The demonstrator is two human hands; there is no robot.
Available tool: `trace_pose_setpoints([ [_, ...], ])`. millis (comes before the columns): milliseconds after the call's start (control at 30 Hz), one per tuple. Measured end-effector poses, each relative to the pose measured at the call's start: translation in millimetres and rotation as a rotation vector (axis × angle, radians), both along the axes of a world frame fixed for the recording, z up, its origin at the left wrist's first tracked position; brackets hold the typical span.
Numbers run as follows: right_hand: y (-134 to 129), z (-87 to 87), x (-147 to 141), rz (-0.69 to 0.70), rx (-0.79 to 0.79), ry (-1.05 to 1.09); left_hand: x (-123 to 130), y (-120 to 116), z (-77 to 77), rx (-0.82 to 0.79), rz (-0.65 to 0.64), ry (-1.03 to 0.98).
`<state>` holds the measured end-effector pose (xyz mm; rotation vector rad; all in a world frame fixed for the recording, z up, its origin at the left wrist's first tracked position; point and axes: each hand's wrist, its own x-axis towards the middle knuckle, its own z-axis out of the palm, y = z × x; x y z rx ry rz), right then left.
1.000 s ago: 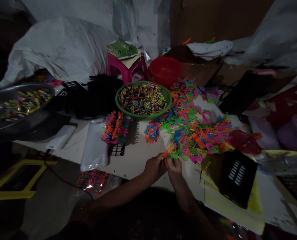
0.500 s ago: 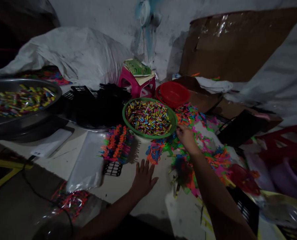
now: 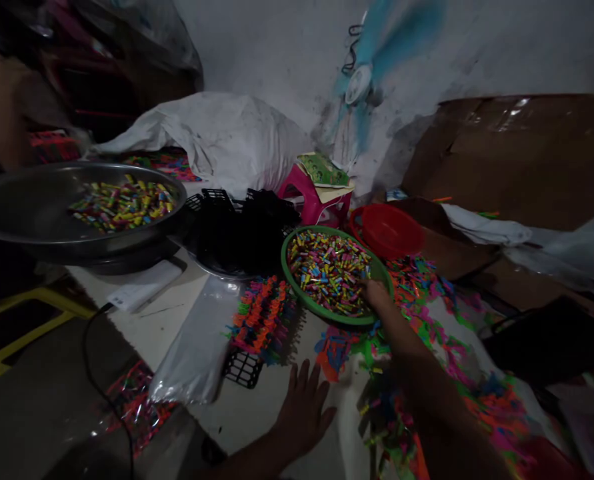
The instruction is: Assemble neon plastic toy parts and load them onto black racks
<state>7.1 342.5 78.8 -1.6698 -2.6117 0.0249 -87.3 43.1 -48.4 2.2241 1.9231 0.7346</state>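
Observation:
My left hand lies flat on the pale tabletop with its fingers spread and nothing in it. Just beyond its fingertips are flat orange and blue plastic pieces. My right hand reaches over the right rim of a green basin filled with small multicoloured cylinder-shaped pieces. Its fingertips point down among these pieces and are too dark and blurred to make out. Left of the basin, rows of orange, green and blue plastic pieces stand on a black grid tray.
A metal basin holds more small cylinders at left. Black trays, clear plastic bags and a white power bank lie nearby. Behind stand a pink stool, red basin and fan. Another person's arm shows far left.
My right hand has moved from beside the green basin's right rim to inside it, onto the small pieces. My left hand stays flat on the table. The view has turned left.

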Motion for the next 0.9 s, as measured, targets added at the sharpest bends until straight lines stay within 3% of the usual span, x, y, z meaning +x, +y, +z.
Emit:
trace_pose_setpoints([
  [133,-8,18.9,3,-0.006,0.050,0.155,1,-1,-2.6,-0.005,-0.003,-0.011],
  [233,-29,35.9,2,-0.026,0.062,0.547,4,1,-5.3,0.019,0.022,-0.050],
  [333,-73,50.4,8,-0.058,-0.113,1.027,4,3,-2.8,0.046,0.055,-0.169],
  [433,-137,52.5,25,-0.052,-0.371,1.299,-4,3,7.3,0.068,0.017,-0.475],
  [533,-203,36.9,49,-0.075,-0.577,1.409,-13,-4,23.0,0.027,0.104,-1.020],
  [633,-252,5.6,67,-0.152,-0.653,1.528,-10,-15,42.6,-0.174,0.208,-1.441],
  [800,-296,-58.4,58,-0.273,-0.458,1.626,24,-28,69.2,-0.723,-0.062,-1.991],
  [900,-314,-84.0,45,-0.268,-0.331,1.420,37,-26,70.8,-0.885,-0.022,-2.225],
])
